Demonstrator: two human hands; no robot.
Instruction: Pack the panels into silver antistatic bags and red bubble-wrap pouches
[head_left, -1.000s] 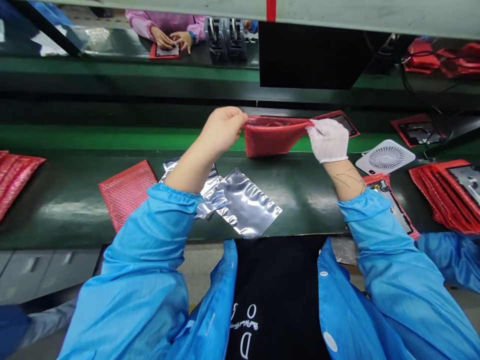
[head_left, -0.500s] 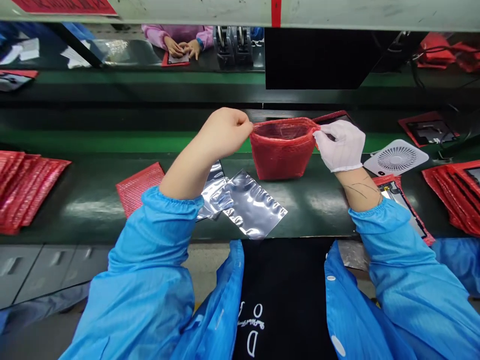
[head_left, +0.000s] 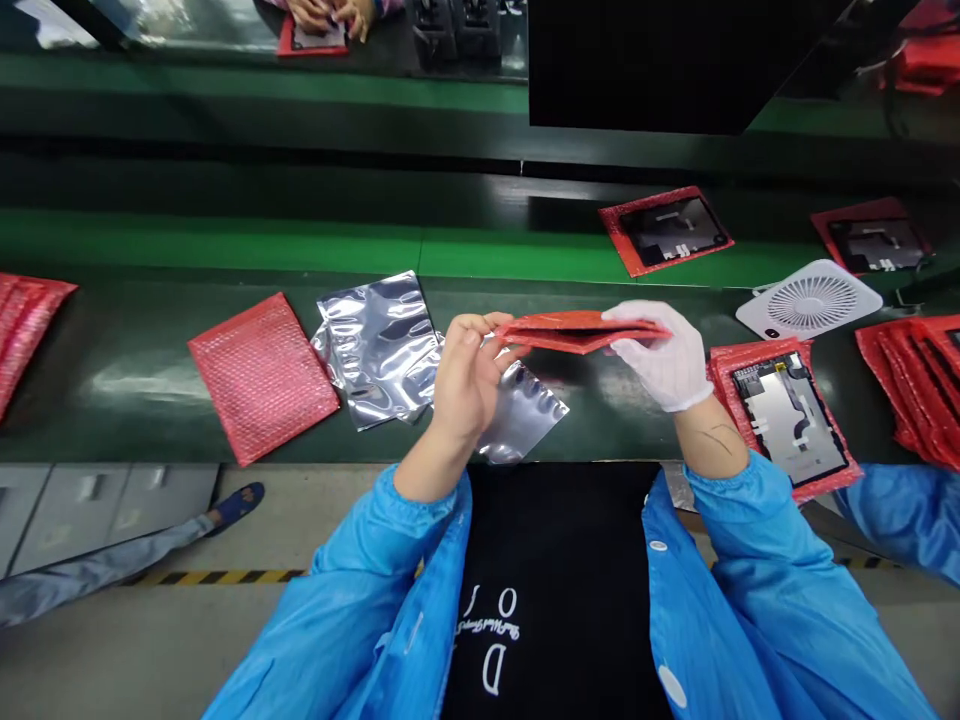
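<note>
The left hand [head_left: 466,378] and gloved right hand [head_left: 664,358] grip the red pouch [head_left: 556,322] between them, above the bench [head_left: 142,365]. Its mouth stands parted, unsealed; contents cannot be seen. Silver bags [head_left: 382,350] lie nearby.

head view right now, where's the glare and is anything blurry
Head view: white glare on the shiny silver plastic bags, softer sheen on the dark green worktop; head view again: the held red bubble-wrap pouch looks fairly sharp, while red items at upper right look dim and soft.

left hand [head_left: 466,380] + right hand [head_left: 661,358]: holding red pouch [head_left: 566,321] | silver bags [head_left: 381,345]: on bench [head_left: 142,345]
</note>
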